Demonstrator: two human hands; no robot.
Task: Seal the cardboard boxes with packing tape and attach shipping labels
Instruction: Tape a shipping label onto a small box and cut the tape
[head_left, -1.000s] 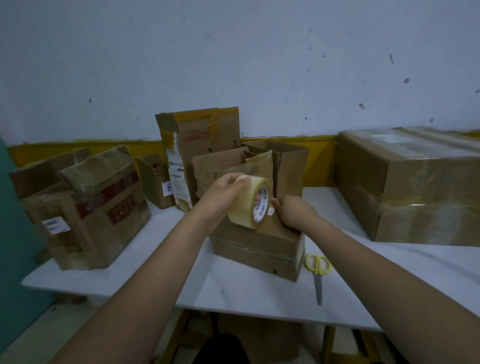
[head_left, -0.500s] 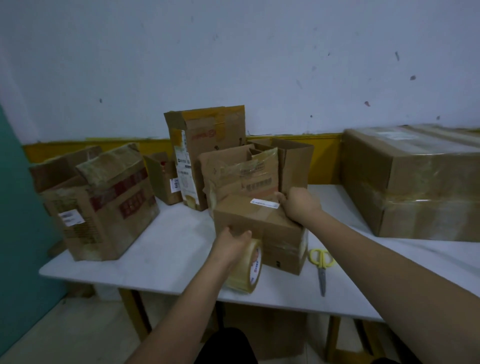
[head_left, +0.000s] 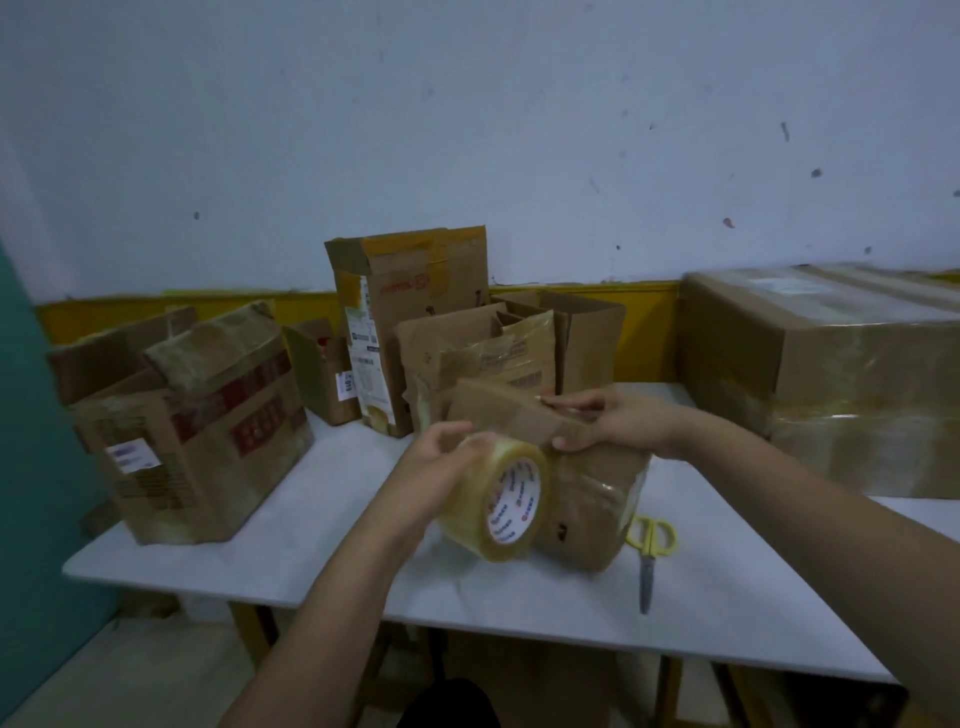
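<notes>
White table (head_left: 322, 540) against pale wall (head_left: 467, 130)

Scuffed pale wall (head_left: 467, 130) (yellow base), white table (head_left: 249, 530)
</notes>
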